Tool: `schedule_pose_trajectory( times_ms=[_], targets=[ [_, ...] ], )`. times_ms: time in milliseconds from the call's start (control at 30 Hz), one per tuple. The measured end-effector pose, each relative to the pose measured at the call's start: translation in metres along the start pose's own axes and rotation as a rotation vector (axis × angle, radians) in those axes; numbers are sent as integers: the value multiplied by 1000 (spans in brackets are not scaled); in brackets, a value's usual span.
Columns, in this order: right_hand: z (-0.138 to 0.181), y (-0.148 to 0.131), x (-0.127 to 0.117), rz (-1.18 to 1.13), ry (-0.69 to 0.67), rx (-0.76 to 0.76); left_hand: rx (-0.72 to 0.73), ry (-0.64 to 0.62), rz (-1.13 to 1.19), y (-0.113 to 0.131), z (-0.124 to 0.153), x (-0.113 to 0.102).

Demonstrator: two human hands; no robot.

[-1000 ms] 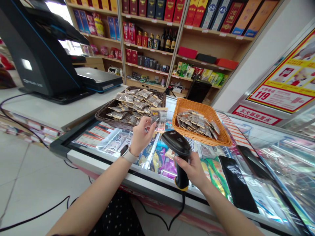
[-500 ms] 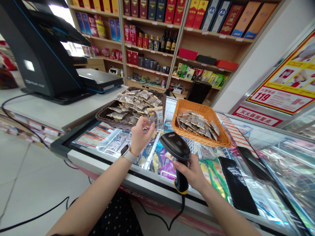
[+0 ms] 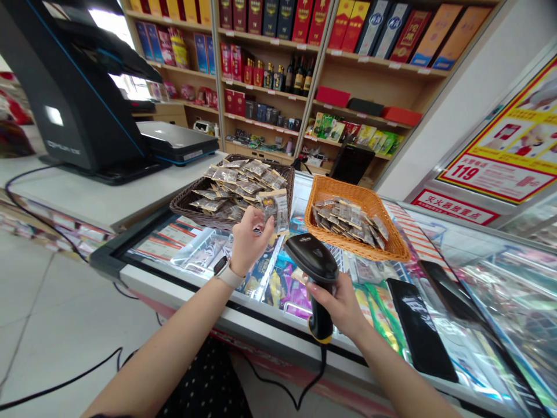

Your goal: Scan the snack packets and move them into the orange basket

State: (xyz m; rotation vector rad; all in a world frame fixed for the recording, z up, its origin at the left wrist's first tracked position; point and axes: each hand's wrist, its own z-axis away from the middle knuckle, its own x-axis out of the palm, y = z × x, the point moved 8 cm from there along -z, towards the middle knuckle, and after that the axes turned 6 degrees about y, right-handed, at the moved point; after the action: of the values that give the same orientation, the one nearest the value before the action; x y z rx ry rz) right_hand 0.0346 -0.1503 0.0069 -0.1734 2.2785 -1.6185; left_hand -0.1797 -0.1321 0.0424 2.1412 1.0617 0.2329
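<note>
Between the thumb and fingers of my left hand is a small clear snack packet, held upright at the front right of a dark brown wicker basket. That basket is heaped with similar packets. My right hand is wrapped round the grip of a black barcode scanner. Its head points toward the held packet, a short gap apart, and a cable hangs from its handle. An orange wicker basket just beyond the scanner holds more packets.
Both baskets rest on a glass-topped freezer. A black phone lies right of my right hand. To the left, a weighing scale terminal stands on a white counter. Shelves with boxes and bottles line the back.
Almost nothing differs. The scanner head has shifted very slightly to the right, and the packet in my left hand has tilted a touch.
</note>
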Motion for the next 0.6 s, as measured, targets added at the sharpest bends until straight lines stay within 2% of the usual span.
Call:
schedule_pose_trajectory(
  times_ms=[133,233,300,367,467,533,600],
  targets=[
    [-3,3,-8,-5,71,-14,-11,5,0,3,-1,-1],
    [-8,9,-20,-64,135,13,-39,-37,8,8,-5,2],
    [-13,12,-32,-155,216,33,-75,-89,36,10,-10,8],
    [-17,12,-47,-277,356,50,-124,-144,96,10,-17,19],
    [-17,8,-73,-458,633,40,-235,-273,235,13,-26,52],
    [-14,3,-88,-543,795,4,-371,-384,331,17,-26,84],
    [-12,-1,-97,-601,899,-27,-545,-480,405,23,-21,119]
  ],
)
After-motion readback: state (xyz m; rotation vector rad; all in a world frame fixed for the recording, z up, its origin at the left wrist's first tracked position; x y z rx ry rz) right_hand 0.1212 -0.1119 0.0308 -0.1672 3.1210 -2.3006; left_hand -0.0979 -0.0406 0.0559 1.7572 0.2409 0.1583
